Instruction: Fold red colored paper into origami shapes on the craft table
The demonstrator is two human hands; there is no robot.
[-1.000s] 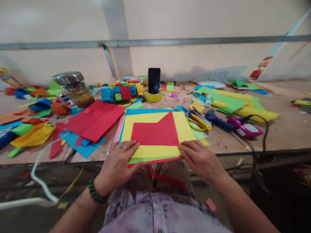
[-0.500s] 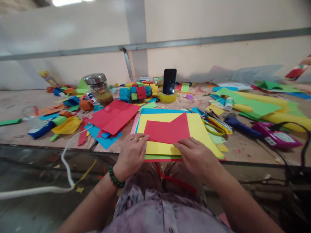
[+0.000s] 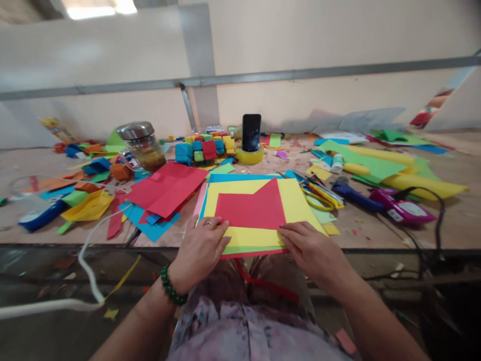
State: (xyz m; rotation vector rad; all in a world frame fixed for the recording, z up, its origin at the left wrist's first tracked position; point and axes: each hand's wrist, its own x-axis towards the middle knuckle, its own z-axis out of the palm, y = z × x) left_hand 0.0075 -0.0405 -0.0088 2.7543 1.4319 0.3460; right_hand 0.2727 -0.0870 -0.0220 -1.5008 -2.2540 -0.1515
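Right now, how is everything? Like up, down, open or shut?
Left hand: on the yellow sheet.
Right hand: at the red shape's corner.
Red shape: flat on the yellow sheet.
Phone: upright, looks dark.
Tape roll: lying flat.
Jar: lid on, partly filled.
Scissors: lying down; open or shut, can't tell.

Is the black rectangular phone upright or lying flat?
Upright: the phone stands on end, long sides vertical, at the round yellow tape roll.

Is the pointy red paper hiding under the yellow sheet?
No, the pointy red paper lies on top of the yellow sheet, its upper edge showing against the yellow.
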